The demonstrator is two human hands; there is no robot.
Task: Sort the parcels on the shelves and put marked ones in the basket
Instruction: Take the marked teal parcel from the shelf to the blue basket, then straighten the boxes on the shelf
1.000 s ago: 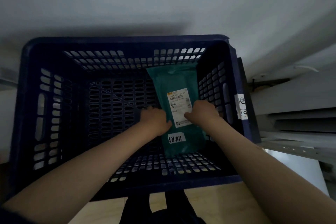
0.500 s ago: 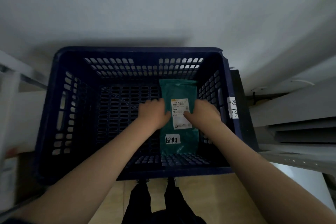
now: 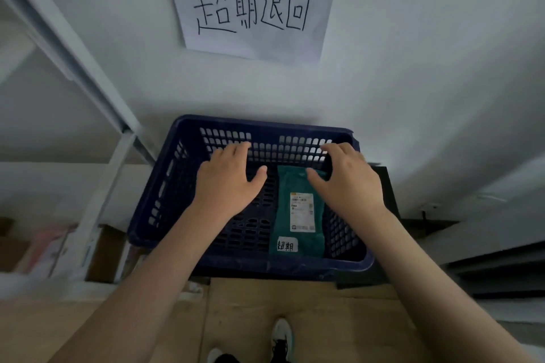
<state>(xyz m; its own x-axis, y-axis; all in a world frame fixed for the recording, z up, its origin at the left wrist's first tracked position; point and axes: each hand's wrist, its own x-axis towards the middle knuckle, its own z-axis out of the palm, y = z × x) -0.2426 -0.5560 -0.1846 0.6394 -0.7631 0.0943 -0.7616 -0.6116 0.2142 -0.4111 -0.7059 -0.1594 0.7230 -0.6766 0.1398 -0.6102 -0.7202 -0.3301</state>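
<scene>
While the green parcel (image 3: 298, 209) lies in the basket (image 3: 265, 127), left hand (image 3: 228, 183) and right hand (image 3: 348, 183) hover, fingers released, holding nothing. Risk: unmarked parcels could be misfiled there if their tags go unread.

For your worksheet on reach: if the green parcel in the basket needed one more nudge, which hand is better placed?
Probably the right hand: it hovers above the green parcel, while the left hand hangs over bare basket floor.

Both forearms are bare, no sleeves or jewellery showing; white shoes (image 3: 281, 333) with dark laces sit below the basket (image 3: 182, 156).
</scene>
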